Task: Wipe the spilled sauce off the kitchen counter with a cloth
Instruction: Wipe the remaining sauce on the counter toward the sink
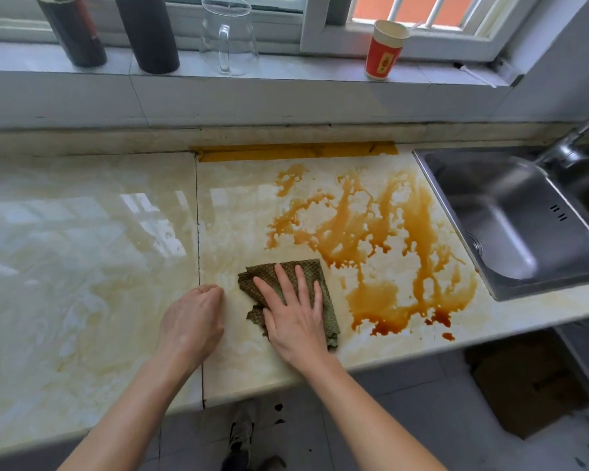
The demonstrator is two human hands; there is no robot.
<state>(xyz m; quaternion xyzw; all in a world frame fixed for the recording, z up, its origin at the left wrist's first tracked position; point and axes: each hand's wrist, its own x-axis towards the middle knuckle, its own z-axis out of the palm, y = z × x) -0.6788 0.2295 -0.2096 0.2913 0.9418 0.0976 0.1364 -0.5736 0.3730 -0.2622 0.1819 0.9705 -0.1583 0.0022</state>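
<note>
My right hand (293, 314) lies flat with fingers straight and spread, palm pressing down on the green woven cloth (315, 277), the forearm reaching in from the lower right; my left hand (193, 321) rests just beside the cloth on the bare counter (82, 266), fingers curled into a loose fist holding nothing. The cloth sits near the counter's front edge, its right side just short of the brown sauce spill (381, 239), which spreads from there toward the steel sink (510, 219). Farther back, a glass jug (227, 35) and a red paper cup (385, 51) stand on the windowsill.
</note>
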